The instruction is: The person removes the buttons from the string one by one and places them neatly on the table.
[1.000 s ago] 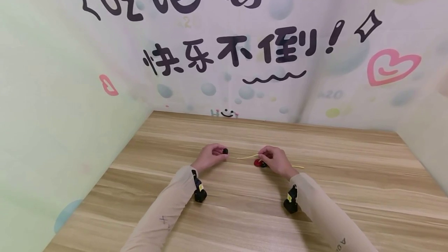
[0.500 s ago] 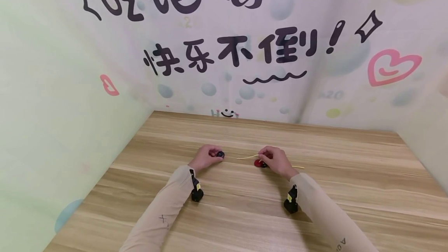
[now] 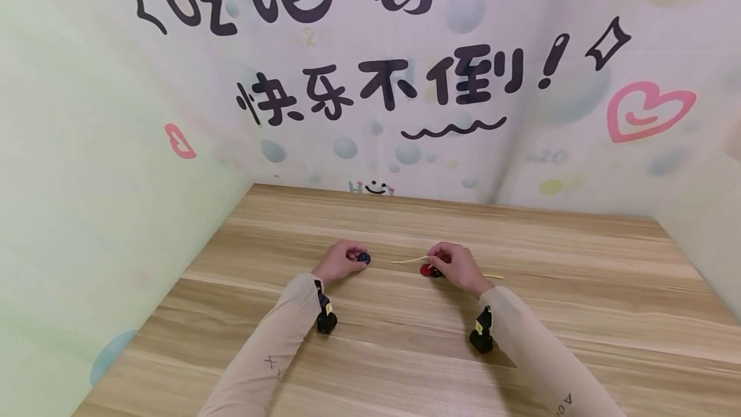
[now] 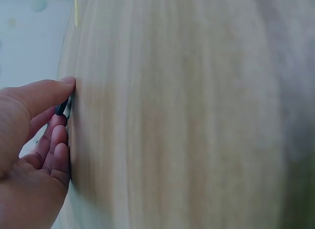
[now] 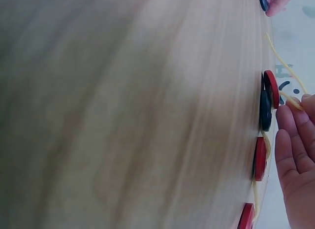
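Note:
In the head view my left hand (image 3: 338, 259) pinches a round dark button (image 3: 363, 258) between thumb and fingers, low over the table. The left wrist view shows that button (image 4: 62, 107) nearly edge-on, partly covered by the thumb. To the right, my right hand (image 3: 457, 264) pinches a yellow string (image 3: 410, 260), whose free end points toward the left hand. A red button (image 3: 426, 269) and a black button (image 3: 437, 273) lie just under the right fingers. Further red buttons (image 5: 260, 159) sit along the string in the right wrist view; the right hand hides them in the head view.
A wood-grain table (image 3: 405, 352) spreads beneath both hands. Behind it hangs a printed cloth (image 3: 376, 147) with dark lettering, and pale walls stand at the sides. The string's tail (image 3: 493, 276) emerges to the right of the right wrist.
My left hand has shifted slightly left and nearer to me, and the dark button in it has turned, showing its face. The right hand and string stay in place.

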`<state>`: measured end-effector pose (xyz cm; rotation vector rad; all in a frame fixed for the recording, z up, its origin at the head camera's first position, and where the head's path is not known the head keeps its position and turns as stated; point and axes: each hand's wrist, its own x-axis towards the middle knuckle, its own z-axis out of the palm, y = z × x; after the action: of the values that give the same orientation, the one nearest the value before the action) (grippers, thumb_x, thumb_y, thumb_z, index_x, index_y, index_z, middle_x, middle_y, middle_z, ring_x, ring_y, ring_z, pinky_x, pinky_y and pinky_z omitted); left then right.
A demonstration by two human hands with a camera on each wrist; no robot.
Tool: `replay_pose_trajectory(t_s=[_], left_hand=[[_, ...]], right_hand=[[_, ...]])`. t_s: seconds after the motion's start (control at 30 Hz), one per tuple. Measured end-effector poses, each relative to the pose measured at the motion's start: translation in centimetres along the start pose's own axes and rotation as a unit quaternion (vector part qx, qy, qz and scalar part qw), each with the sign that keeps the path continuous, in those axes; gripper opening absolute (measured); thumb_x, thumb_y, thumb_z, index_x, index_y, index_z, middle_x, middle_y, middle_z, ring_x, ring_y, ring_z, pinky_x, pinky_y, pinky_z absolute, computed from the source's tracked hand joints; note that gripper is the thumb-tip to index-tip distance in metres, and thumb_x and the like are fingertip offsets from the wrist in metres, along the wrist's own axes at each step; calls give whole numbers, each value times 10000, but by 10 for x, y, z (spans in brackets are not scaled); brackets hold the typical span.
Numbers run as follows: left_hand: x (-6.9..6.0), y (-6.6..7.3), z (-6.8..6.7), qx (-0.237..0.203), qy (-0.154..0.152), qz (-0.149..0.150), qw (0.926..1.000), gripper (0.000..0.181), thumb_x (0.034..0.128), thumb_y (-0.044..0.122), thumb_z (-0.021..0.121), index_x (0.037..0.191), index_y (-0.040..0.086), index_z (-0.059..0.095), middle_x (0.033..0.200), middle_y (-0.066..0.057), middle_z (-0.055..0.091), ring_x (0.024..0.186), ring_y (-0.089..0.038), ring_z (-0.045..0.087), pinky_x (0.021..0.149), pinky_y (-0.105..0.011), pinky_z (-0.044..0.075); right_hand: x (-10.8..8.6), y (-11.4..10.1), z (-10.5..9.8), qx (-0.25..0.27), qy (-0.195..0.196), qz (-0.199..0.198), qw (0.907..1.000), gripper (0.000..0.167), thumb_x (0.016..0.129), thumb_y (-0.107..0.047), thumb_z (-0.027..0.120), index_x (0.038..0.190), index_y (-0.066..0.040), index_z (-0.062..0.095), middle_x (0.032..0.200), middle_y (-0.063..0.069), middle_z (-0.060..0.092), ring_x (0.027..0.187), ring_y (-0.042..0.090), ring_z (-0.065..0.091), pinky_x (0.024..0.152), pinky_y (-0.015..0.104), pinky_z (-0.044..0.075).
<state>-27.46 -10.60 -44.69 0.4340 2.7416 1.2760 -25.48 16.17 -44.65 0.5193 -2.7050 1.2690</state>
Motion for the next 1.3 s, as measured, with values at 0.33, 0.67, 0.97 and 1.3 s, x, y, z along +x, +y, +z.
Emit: replay_pose_trajectory(t_s=[0.33, 0.67, 0.97, 1.3], left_hand=[[0, 4, -2, -58, -6, -138, 9999, 332, 737, 92, 706, 1040, -14, 623, 930, -80, 604, 828, -195, 520, 735, -285, 427], [6, 28, 15, -714, 107, 371, 9967, 303, 752, 21, 666, 1031, -73, 597, 990, -210, 598, 868, -271, 572, 760, -290, 467], [13, 47, 46, -1198, -280, 703, 9899, 296, 785, 47, 643, 1044, -83, 583, 1016, -206, 603, 904, -266, 588, 770, -240, 465], [13, 57, 65, -870, -163, 558, 9945, 185, 810, 132, 638, 944, 6, 651, 850, -73, 651, 736, -114, 584, 656, -180, 460]], right_hand=[[0, -3, 1, -17, 11, -1, 10000, 48, 822, -77, 621, 852, -40, 627, 749, 26, 618, 652, 119, 543, 570, 237, 433], [1, -6, 2, 134, -23, -52, 9999, 37, 819, -57, 619, 843, -31, 630, 748, 32, 629, 656, 119, 557, 564, 224, 437], [2, -7, 3, 141, -73, -308, 9994, 51, 804, -47, 634, 846, -18, 642, 757, 43, 634, 668, 131, 568, 593, 232, 462], [2, -9, 5, 199, -144, -278, 9993, 62, 808, -52, 631, 856, -15, 642, 780, 58, 641, 679, 129, 571, 599, 233, 466]])
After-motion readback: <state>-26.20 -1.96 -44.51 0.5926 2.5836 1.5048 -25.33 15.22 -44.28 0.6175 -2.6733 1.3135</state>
